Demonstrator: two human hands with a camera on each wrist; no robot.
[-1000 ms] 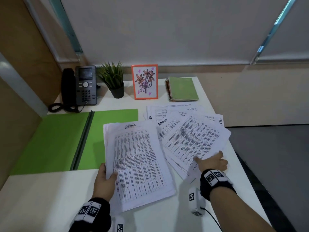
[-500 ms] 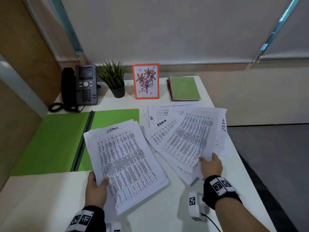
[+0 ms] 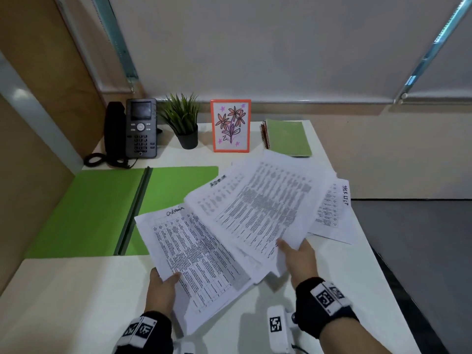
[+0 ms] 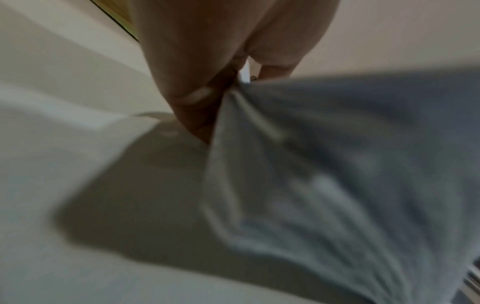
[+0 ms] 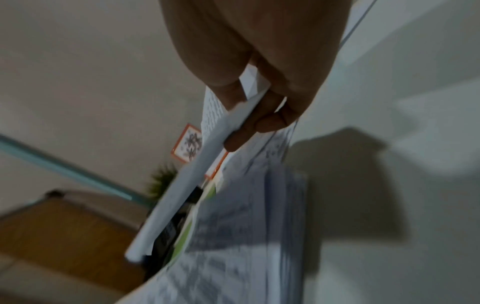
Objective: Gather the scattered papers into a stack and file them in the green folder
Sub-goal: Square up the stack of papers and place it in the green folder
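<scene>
While the open green folder (image 3: 102,208) lies flat at desk left, head view: left hand (image 3: 163,290) pinches white printed sheets headed "admin" (image 3: 194,254), right hand (image 3: 300,259) pinches a fanned white paper bundle (image 3: 258,208) overlapping them. Left wrist: fingers (image 4: 192,98) clamp blurred paper. Right wrist: thumb and fingers (image 5: 249,127) squeeze the bundle edge.

Open green folder (image 3: 97,210) unobstructed (papers (image 3: 194,254) overlap corner).
</scene>
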